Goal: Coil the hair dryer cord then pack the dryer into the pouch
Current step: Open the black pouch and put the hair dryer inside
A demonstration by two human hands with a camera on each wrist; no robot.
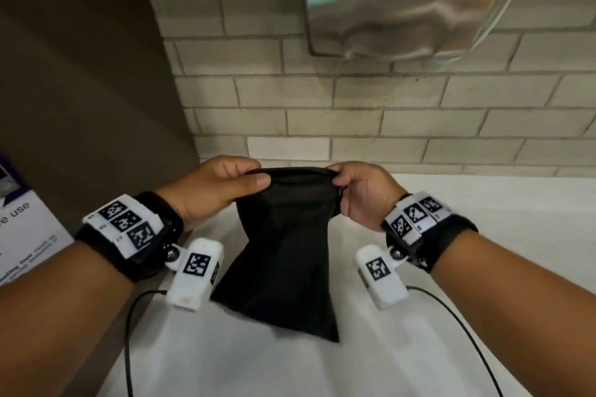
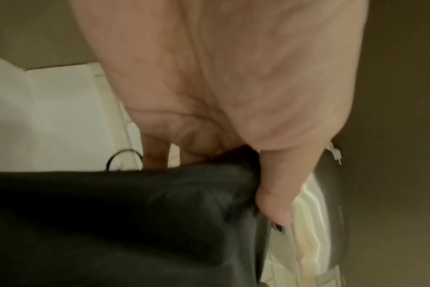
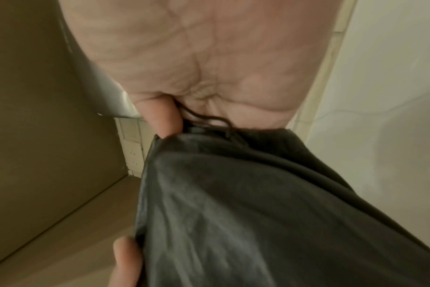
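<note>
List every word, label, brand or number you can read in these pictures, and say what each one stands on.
"use": on the purple and white box at the left edge; the smaller lines below it are too blurred to read.
Embossed brand on the steel wall dryer: too faint to read.
Wrist markers: square codes, no legible words.

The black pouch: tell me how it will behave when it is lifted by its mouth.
The black pouch is probably floppy: held at the rim by the left hand and right hand, it sags and pinches in below. It looks light, since a fingertip pinch holds it. Its faint sheen in the right wrist view suggests slippery fabric.
</note>
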